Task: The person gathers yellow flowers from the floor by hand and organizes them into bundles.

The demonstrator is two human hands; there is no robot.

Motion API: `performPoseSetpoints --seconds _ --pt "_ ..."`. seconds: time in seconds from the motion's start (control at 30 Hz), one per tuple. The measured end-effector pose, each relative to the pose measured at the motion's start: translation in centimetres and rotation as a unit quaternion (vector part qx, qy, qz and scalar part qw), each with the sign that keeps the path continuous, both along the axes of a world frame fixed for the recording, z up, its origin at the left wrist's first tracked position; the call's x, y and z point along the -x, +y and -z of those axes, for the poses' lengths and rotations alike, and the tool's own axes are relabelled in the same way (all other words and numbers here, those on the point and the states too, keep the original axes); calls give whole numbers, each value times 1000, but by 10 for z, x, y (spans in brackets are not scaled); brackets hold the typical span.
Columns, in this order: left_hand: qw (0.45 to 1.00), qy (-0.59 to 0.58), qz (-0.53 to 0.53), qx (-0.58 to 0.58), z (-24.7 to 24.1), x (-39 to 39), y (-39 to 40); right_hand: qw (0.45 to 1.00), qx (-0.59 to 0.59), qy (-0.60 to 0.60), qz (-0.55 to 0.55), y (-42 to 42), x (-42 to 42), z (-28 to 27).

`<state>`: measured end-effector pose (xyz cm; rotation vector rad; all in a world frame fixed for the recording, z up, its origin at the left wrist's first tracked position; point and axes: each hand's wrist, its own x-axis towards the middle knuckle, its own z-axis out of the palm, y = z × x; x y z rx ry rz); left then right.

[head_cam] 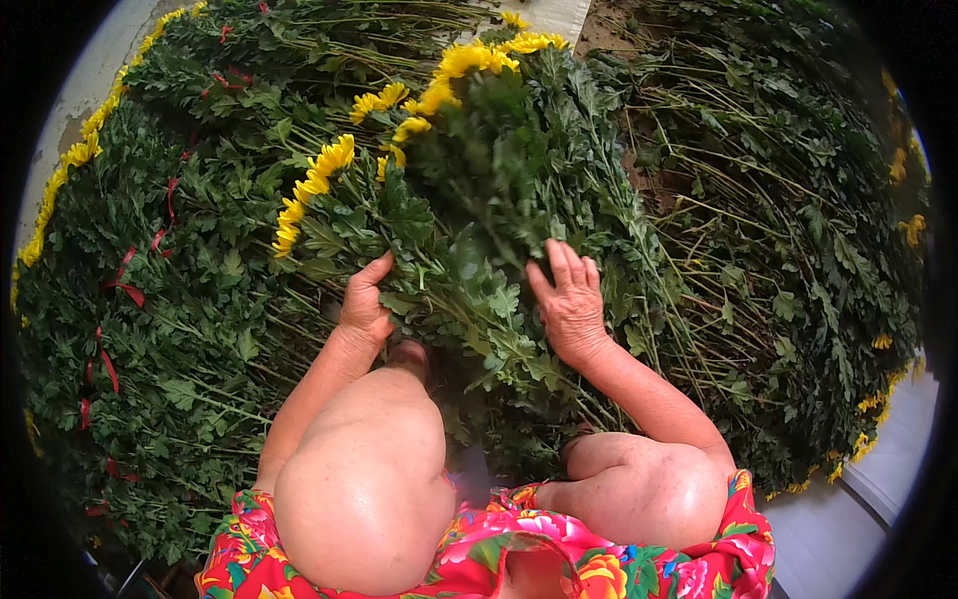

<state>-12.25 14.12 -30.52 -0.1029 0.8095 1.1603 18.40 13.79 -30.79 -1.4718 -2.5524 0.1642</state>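
Note:
My left hand (367, 299) is closed around the leafy stems of a yellow chrysanthemum bunch (352, 213), whose flower heads point up and left. To its right, my right hand (570, 303) lies on green leaves and stems, fingers slightly apart; whether it grips any stem cannot be told. Beyond both hands, more yellow chrysanthemums (468, 60) lie with their blooms toward the top, their foliage partly blurred. Leafy stems run down between my knees.
Bunches tied with red ribbon (131, 292) are piled along the left, yellow blooms at the outer rim. A large heap of leafy stems (786, 187) covers the right. A pale sheet (557, 19) shows at the top. My bare knees flank the stems below.

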Motion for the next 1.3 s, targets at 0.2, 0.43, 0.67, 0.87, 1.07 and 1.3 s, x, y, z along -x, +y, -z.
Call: performPoseSetpoints --seconds 0.2,0.43,0.67,0.87,1.07,1.3 --pt "1000 2 0 7 8 8 -4 965 111 211 -107 7 0 -29" --pt "1000 -3 10 21 11 7 2 980 21 144 136 64 -40 -4" --pt "1000 10 8 9 14 6 2 973 98 189 94 48 -22 9" --pt "1000 -2 7 15 10 5 1 942 210 187 185 50 -18 3" --pt "999 -18 30 -6 7 5 4 786 326 494 181 79 -37 -10" --pt "996 44 77 5 -26 -20 32 803 131 548 191 107 -66 -80"
